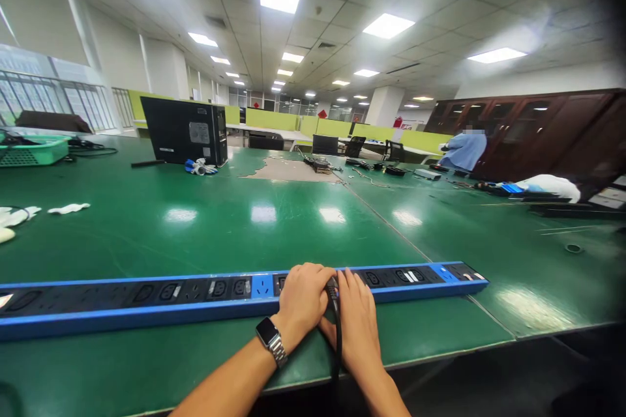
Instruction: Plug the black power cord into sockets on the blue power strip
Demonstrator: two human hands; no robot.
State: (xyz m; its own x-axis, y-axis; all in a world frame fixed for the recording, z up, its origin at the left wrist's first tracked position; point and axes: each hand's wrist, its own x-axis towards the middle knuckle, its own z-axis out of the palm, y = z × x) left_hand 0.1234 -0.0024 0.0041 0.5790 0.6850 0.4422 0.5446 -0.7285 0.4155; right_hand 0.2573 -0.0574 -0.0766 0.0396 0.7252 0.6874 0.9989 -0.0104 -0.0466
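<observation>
A long blue-and-black power strip (161, 292) lies across the green table, its row of sockets facing up. Over its right half my left hand (304, 296), with a watch (271, 339) on the wrist, closes its fingers on the plug end of a black power cord (337, 332). Close beside it, my right hand (356, 313) rests on the strip, fingers bent over its far edge and thumb near the cord. The cord runs down between both wrists and past the table edge. My fingers cover the plug's tip, so I cannot tell how far it sits in a socket.
A black computer case (183, 130) stands at the back left, with work gloves (200, 167) before it. A green basket (39, 151) is at the far left. Loose parts and cables (320, 164) lie at the back. Another person (464, 148) in blue is at the far right.
</observation>
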